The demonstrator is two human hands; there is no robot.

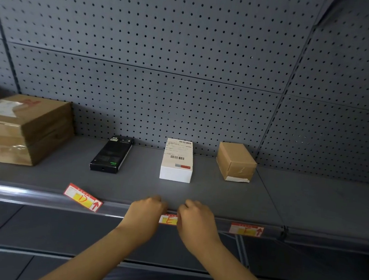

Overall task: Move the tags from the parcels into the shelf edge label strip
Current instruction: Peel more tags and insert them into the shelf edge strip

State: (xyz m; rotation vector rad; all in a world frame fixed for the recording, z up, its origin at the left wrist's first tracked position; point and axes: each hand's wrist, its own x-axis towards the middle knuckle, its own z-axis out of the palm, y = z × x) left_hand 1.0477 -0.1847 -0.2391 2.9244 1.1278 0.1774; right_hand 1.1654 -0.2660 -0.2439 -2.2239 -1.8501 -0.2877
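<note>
While both hands are curling over the shelf's front edge:
Left hand: pinching the left end of the E tag.
Right hand: gripping its right end, tag sitting in the label strip.
Open room: lying bare between white box and front edge.
Materials: showing matte grey metal shelf, perforated back panel.
</note>
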